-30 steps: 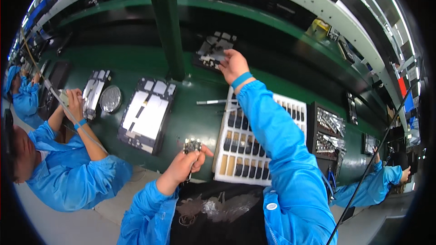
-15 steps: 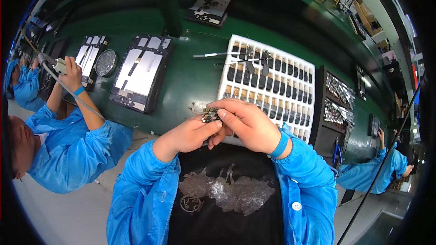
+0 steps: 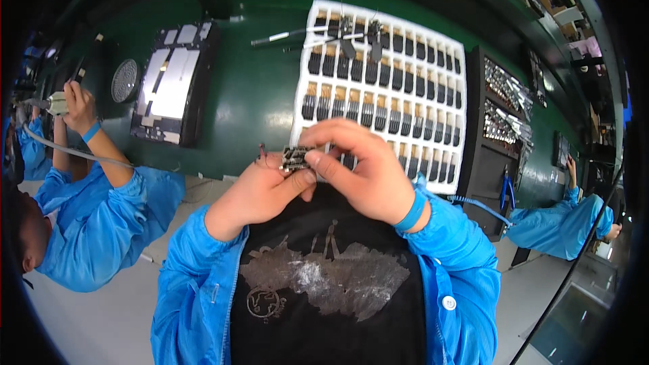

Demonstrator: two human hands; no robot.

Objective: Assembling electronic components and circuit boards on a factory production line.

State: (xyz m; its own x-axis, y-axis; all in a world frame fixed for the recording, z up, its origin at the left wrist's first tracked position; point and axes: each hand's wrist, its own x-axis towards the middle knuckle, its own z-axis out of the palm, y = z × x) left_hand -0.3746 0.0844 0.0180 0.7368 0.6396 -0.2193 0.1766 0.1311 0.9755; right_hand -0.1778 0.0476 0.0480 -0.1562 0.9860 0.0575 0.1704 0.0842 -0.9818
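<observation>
A small circuit board [image 3: 293,158] with metal and dark parts is held between my two hands, in front of my chest. My left hand [image 3: 253,190] pinches its lower edge with thumb and curled fingers. From the other side, my right hand [image 3: 358,172] grips it between thumb and forefinger, the other fingers bent behind. A thin reddish wire [image 3: 262,153] sticks up beside the board at my left hand. Just beyond my hands lies a white foam tray [image 3: 309,23] whose slots hold rows of black parts [image 3: 378,71]; my right hand covers its near left corner.
Cables with white sleeves [image 3: 270,37] lie across the tray's far left. Right of it stands a black box [image 3: 476,155] of metallic parts, with blue-handled pliers [image 3: 507,189]. A device panel [image 3: 172,84] and round dish [image 3: 126,81] lie left, near a co-worker's hand [image 3: 80,105] holding a tool.
The view has shifted, so the tray and panel sit elsewhere in the picture. My hands still grip the board, which is turned slightly; the reddish wire now shows. The co-worker's hand has moved.
</observation>
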